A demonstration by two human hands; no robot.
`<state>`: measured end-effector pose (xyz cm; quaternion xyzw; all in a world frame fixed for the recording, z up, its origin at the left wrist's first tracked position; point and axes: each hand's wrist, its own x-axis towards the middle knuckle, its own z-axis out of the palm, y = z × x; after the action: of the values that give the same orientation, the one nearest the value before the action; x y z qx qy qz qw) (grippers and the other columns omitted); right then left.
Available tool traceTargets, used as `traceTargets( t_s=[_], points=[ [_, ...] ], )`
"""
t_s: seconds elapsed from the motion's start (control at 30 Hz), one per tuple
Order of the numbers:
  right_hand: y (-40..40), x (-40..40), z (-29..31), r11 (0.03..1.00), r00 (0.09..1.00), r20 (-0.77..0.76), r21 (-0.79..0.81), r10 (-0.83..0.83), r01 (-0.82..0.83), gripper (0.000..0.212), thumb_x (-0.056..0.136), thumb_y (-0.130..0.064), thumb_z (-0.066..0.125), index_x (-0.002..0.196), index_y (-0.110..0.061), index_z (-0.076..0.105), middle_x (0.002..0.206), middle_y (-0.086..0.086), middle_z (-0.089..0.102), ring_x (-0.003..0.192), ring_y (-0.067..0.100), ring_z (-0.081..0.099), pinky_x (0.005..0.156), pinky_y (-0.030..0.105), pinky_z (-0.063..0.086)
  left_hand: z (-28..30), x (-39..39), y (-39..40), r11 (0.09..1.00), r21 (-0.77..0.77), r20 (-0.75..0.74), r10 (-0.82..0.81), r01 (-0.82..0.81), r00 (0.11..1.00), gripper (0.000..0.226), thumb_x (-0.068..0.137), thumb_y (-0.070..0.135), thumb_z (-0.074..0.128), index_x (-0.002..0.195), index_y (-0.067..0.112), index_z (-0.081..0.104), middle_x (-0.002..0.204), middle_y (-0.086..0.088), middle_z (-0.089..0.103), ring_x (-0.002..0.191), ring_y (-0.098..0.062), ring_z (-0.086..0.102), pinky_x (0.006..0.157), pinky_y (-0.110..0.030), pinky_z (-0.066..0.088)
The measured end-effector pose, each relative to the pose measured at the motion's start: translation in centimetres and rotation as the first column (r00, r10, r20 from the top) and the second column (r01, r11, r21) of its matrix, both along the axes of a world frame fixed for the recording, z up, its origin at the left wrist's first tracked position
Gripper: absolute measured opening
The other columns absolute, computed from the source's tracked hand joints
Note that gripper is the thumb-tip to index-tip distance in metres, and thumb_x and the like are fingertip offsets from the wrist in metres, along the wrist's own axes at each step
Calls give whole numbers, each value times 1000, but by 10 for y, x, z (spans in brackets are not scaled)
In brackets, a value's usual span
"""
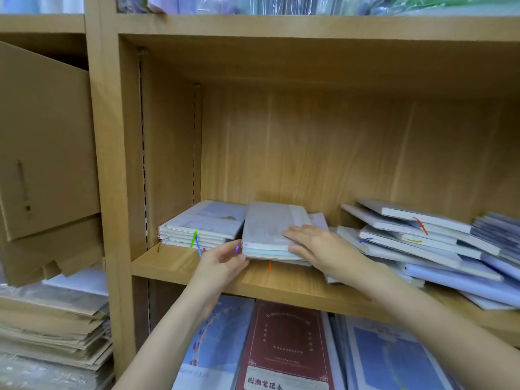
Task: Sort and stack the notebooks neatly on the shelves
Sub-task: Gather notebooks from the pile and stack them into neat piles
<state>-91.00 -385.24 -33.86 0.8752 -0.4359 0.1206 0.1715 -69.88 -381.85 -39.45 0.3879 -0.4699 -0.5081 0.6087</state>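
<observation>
On the wooden shelf board (pixel 174 266) a small middle stack of pale grey and light blue notebooks (pixel 267 229) lies between my hands. My left hand (pixel 222 263) grips its front left corner, by a purple ribbon. My right hand (pixel 320 249) lies flat on the top cover, thumb under the right front edge. A neat stack of white notebooks (pixel 202 226) with green and blue ribbons sits at the far left of the shelf. To the right, a slanted, untidy heap of white and lilac notebooks (pixel 422 243) spreads to the frame edge.
The shelf's back wall and upright side panel (pixel 135 153) close it in. Below lie a dark red notebook (pixel 284 347) and blue-covered books (pixel 388 358). A cardboard box (pixel 45 153) and stacked brown paper (pixel 53 327) fill the left bay. Plastic-wrapped goods sit on the top shelf.
</observation>
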Motion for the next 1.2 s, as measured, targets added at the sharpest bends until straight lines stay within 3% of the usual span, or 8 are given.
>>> traceTargets(
  t_s=[0.2,0.37,0.5,0.73,0.83,0.97,1.1,1.2],
  points=[
    [3,-7,-3,986,973,232,166,-16,-24,50,95,-41,46,141,-22,40,146,-2,41,136,13,33,106,22,24,-3,-2,-3,998,-14,31,59,-58,998,33,88,1,59,120,5,60,111,-5,68,109,-18,62,100,-31,44],
    [4,-10,-4,984,952,303,177,-44,-11,55,91,-45,53,138,-20,44,137,1,50,127,18,44,100,24,30,1,-7,-5,990,7,-15,138,-138,990,24,87,-1,59,110,3,61,97,-4,68,88,-14,67,74,-12,53],
    [4,-16,-4,986,948,315,168,-52,-1,58,86,-49,56,136,-22,46,135,-3,52,124,15,47,100,24,34,5,-9,-6,985,9,-17,173,-173,985,17,86,-3,60,102,3,62,92,-7,66,81,-13,66,61,-8,51],
    [7,-21,-4,991,944,322,129,-63,23,56,84,-48,60,135,-25,49,136,-10,52,122,13,47,98,22,33,-5,-4,-5,986,-108,272,155,-130,950,38,85,2,63,121,15,61,110,-1,67,99,-6,62,85,-15,48],
    [9,-22,-4,994,948,309,98,-76,48,56,83,-50,61,134,-29,49,133,-12,54,118,13,48,95,23,35,-7,-4,-3,981,-151,352,171,-125,920,40,88,1,58,125,17,58,104,-2,70,100,-8,63,89,-17,47],
    [16,-18,-4,993,961,251,28,-119,116,55,84,-51,59,134,-30,49,125,-9,59,112,16,52,87,27,39,-10,-8,-1,946,-278,515,296,-170,804,48,86,-6,52,129,15,54,106,-4,67,97,-6,60,85,-13,45],
    [26,-17,-1,991,983,139,-41,-118,125,45,90,-47,53,130,-27,50,113,-4,63,105,19,55,83,30,42,-16,-8,5,843,-516,680,510,-151,526,52,87,-3,51,134,19,49,112,1,57,102,-9,52,89,-11,34],
    [29,-20,4,996,996,22,-22,-81,82,37,97,-40,43,126,-19,50,111,0,64,101,19,57,83,31,43,-14,-2,7,824,-553,709,543,-124,450,53,89,0,48,136,22,46,113,3,54,104,-12,45,87,-11,29]
  ],
)
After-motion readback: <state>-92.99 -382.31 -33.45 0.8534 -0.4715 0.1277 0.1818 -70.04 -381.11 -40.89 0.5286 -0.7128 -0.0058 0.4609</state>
